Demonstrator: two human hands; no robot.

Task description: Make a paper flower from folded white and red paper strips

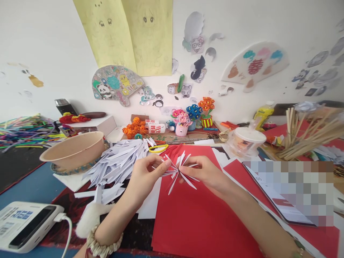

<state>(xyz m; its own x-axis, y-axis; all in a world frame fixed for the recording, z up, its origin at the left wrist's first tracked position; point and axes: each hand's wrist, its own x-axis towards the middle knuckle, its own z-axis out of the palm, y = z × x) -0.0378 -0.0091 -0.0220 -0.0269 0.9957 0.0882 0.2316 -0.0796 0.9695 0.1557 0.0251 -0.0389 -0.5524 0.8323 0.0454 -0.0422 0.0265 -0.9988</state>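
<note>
Between both hands is a paper flower made of thin white pointed petals that fan out from a small dark centre. My left hand pinches petals on its left side between thumb and fingers. My right hand grips it near the centre from the right, its fingertips partly hidden behind the petals. Below the flower lies a large sheet of red paper. A heap of cut white paper strips lies to the left of my left hand, and a yellow ring sits just behind it.
A beige bowl stands at the left, with a white charging device nearer me. On the right are a tablet, a lidded white tub and a bundle of wooden sticks. Colourful potted craft flowers stand along the wall.
</note>
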